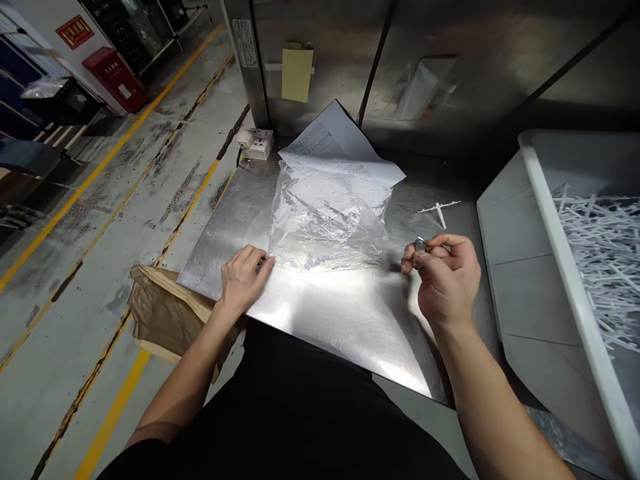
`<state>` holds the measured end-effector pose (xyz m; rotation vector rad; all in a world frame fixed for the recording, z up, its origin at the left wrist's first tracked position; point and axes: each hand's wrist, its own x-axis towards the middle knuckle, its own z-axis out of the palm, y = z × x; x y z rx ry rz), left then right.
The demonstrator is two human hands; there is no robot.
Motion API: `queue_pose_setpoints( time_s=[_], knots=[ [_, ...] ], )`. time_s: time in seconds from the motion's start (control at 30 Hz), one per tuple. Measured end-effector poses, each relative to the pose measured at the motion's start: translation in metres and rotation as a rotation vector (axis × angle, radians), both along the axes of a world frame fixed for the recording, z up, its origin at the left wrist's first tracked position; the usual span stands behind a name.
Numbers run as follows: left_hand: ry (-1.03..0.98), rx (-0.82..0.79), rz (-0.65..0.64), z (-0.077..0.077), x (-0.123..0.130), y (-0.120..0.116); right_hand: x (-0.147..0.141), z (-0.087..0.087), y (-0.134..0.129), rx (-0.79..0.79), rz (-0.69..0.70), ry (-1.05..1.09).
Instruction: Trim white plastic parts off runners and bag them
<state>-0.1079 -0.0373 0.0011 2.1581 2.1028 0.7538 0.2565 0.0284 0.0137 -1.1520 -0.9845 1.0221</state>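
We see a clear, crinkled bag [325, 217] (shiny with glare) lying flat mid-frame, and a small metal tool [421, 245] right of centre.

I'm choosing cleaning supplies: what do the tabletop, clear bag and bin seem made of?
Tabletop: probably brushed steel, given its grey sheen and fine streaks.
Clear bag: likely thin, glossy plastic film, see-through with sharp highlights.
Bin: perhaps moulded, dull plastic, from its rounded rim.

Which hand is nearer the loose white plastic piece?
Right. The right hand shows just below the white plastic piece; the left hand is far left, by the clear plastic bag.
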Motion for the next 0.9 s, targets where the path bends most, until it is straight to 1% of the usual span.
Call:
queue_pose_setpoints(
  time_s=[0.07,0.13,0.23,0.37,0.47,0.57,0.67,0.77,0.9],
  knots=[
    [-0.038,-0.001,-0.002,0.001,0.001,0.002,0.001,-0.004,-0.007,0.003,-0.017,-0.162],
    [-0.081,0.001,-0.001,0.002,0.001,0.003,0.004,-0.009,-0.014,-0.027,-0.015,-0.351],
    [-0.154,0.000,-0.010,0.004,0.003,0.005,0.008,-0.014,-0.020,-0.086,0.044,-0.588],
    [-0.262,0.000,-0.027,0.006,0.004,0.007,0.010,-0.018,-0.018,-0.125,0.117,-0.853],
    [-0.311,0.009,-0.032,0.008,0.006,0.010,0.008,-0.020,-0.014,-0.150,0.141,-1.005],
    [-0.339,0.021,-0.034,0.008,0.008,0.011,0.005,-0.020,-0.011,-0.068,0.102,-1.068],
    [-0.356,0.031,-0.040,0.009,0.009,0.012,0.005,-0.014,-0.009,0.031,0.062,-1.055],
    [-0.371,0.032,-0.052,0.012,0.010,0.014,0.007,-0.002,-0.007,0.058,0.042,-1.022],
    [-0.422,0.031,-0.059,0.023,0.007,0.019,0.007,0.021,-0.003,0.072,0.010,-0.962]
  ],
)
